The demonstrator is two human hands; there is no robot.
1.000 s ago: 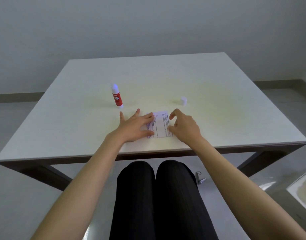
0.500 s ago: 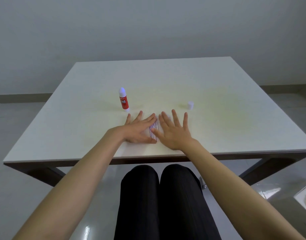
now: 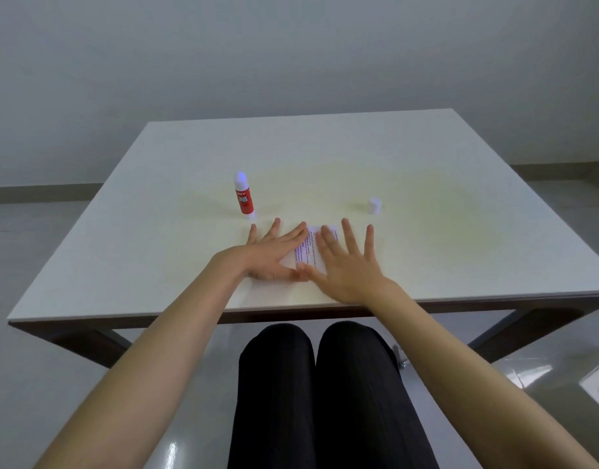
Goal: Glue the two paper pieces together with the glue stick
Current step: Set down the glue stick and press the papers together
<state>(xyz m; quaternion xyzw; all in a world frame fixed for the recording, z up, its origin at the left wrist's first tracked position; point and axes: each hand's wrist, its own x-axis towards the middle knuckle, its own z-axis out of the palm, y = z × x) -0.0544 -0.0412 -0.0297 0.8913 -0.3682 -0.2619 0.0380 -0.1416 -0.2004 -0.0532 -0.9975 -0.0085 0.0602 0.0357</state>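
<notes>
Both hands flat, palms down, fingers spread, pressing on the paper (image 3: 308, 247) near the front edge of the white surface (image 3: 460, 252). Left hand (image 3: 270, 255) covers the paper's left part, right hand (image 3: 347, 265) covers its right part; the two thumbs meet at the paper's near edge, touching or nearly so. Neither hand grips anything, they just lie open on the sheet. Only a narrow strip of paper shows between the hands plus a bit past the right fingertips (image 3: 325, 230). Paper is white with rows of small dark printed text, too small and blurred to read. Cannot tell whether one piece or two stacked pieces lie there, since the hands hide the edges. Glue stick (image 3: 244, 197) stands upright on the surface just beyond the left hand's fingers, uncapped, pale rounded glue tip up, white base down. Red label, white lettering reads "GLUE STICK"; a smaller brand line above it is not legible. Its white cap (image 3: 375, 205) stands alone further right, beyond the right hand, well apart from the stick. Paper sits roughly between the stick and the cap, nearer the person. Surface is a square top on a dark frame, faint yellowish tint across the middle. Below the front edge: the person's knees in black trousers (image 3: 320, 394), bare forearms reaching in from both sides. Grey wall behind, glossy grey floor around.
</notes>
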